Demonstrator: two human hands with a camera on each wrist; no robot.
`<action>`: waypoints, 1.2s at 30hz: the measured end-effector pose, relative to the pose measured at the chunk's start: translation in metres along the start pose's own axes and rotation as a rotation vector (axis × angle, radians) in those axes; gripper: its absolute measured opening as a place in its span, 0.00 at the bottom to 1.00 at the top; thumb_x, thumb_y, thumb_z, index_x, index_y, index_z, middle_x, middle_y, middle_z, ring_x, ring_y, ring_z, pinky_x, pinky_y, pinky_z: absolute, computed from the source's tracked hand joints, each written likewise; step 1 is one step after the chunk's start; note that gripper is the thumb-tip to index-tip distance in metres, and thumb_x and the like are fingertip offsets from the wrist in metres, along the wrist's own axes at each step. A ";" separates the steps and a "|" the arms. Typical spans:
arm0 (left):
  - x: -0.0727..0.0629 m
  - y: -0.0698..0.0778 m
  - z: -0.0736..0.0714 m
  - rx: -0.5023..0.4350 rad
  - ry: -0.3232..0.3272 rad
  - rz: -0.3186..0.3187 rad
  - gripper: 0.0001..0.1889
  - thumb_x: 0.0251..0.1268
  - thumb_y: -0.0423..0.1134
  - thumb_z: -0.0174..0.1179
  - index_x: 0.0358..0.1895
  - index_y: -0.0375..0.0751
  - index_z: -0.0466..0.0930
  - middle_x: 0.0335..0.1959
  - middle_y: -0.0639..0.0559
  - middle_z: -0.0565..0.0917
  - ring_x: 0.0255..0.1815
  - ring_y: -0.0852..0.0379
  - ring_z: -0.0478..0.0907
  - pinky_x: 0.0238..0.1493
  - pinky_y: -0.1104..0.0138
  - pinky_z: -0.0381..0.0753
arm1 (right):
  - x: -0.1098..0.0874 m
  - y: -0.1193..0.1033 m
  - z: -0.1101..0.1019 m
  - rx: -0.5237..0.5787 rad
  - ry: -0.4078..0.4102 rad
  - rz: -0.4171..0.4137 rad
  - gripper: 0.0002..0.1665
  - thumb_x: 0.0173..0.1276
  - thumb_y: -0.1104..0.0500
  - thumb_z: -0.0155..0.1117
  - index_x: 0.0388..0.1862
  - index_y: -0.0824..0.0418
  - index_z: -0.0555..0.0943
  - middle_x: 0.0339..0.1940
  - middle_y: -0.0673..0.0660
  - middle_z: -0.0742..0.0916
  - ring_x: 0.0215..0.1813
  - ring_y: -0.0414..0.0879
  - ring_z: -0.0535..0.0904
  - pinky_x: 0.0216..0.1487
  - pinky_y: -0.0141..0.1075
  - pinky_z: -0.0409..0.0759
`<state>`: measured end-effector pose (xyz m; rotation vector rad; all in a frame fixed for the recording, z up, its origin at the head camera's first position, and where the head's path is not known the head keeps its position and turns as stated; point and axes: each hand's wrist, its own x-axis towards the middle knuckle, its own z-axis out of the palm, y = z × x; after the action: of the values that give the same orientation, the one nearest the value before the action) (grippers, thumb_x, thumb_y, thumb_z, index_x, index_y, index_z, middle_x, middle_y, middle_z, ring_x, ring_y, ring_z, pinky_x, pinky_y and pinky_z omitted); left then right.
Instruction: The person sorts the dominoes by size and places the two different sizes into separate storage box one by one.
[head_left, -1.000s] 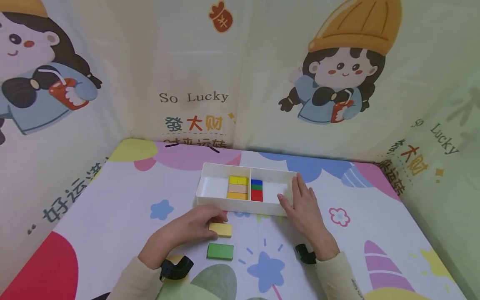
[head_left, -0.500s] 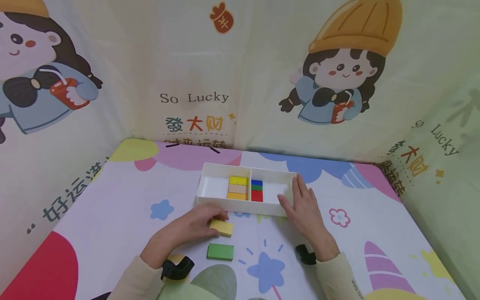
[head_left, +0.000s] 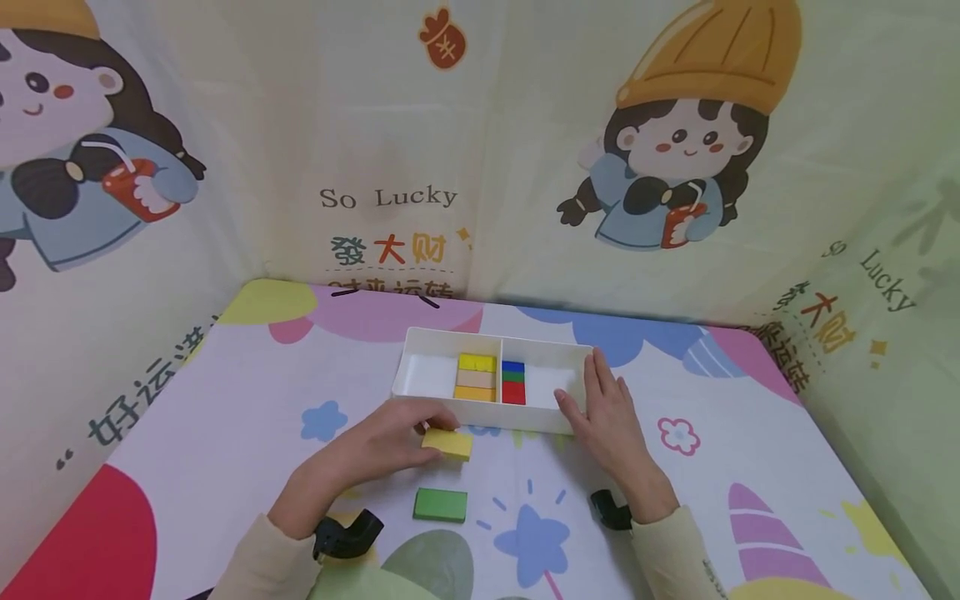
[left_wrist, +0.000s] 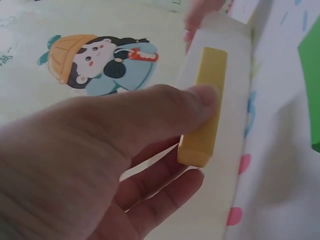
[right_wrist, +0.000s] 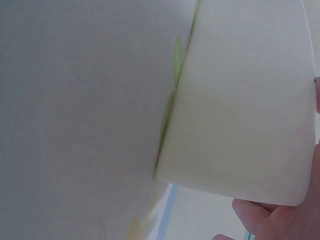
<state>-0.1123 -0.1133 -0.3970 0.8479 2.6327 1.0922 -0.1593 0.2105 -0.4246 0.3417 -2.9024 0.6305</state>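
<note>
My left hand pinches a yellow rectangular block between thumb and fingers, just in front of a white two-compartment box. In the left wrist view the thumb presses on one long face of that yellow block, with fingers beneath it. My right hand lies against the box's right end, fingers straight along the end wall and thumb at the front rim. The right wrist view has the box's outer wall filling the middle. A green block lies on the table nearer to me.
Left of the divider, the box holds a bright yellow block, a beige one and an orange-yellow one. Right of it sit blue, green and red blocks. Printed cloth covers the table and walls.
My left hand has moved slightly forward toward the box, bringing the yellow block with it, away from the green block. The right hand and the box stay in place.
</note>
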 end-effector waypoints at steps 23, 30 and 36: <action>0.019 0.003 -0.040 0.060 0.105 0.025 0.20 0.59 0.35 0.70 0.55 0.42 0.81 0.50 0.54 0.85 0.48 0.57 0.80 0.52 0.59 0.85 | -0.001 0.002 0.000 0.009 0.009 -0.009 0.50 0.75 0.39 0.51 0.79 0.70 0.47 0.82 0.66 0.50 0.81 0.64 0.50 0.79 0.62 0.46; 0.032 -0.003 -0.047 0.128 0.133 -0.039 0.18 0.59 0.32 0.70 0.53 0.38 0.81 0.48 0.49 0.86 0.49 0.53 0.81 0.53 0.58 0.84 | 0.000 0.002 -0.001 0.003 -0.008 0.006 0.51 0.74 0.38 0.52 0.80 0.68 0.46 0.83 0.65 0.50 0.81 0.63 0.50 0.80 0.61 0.45; 0.047 -0.007 -0.047 0.230 0.094 -0.059 0.19 0.59 0.31 0.70 0.54 0.36 0.81 0.49 0.48 0.85 0.50 0.52 0.79 0.57 0.57 0.83 | 0.000 0.002 -0.001 0.009 0.005 0.001 0.51 0.74 0.39 0.53 0.80 0.69 0.47 0.83 0.65 0.50 0.81 0.64 0.50 0.79 0.61 0.46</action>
<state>-0.1712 -0.1187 -0.3653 0.7699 2.8828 0.8451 -0.1595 0.2129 -0.4247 0.3401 -2.8963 0.6432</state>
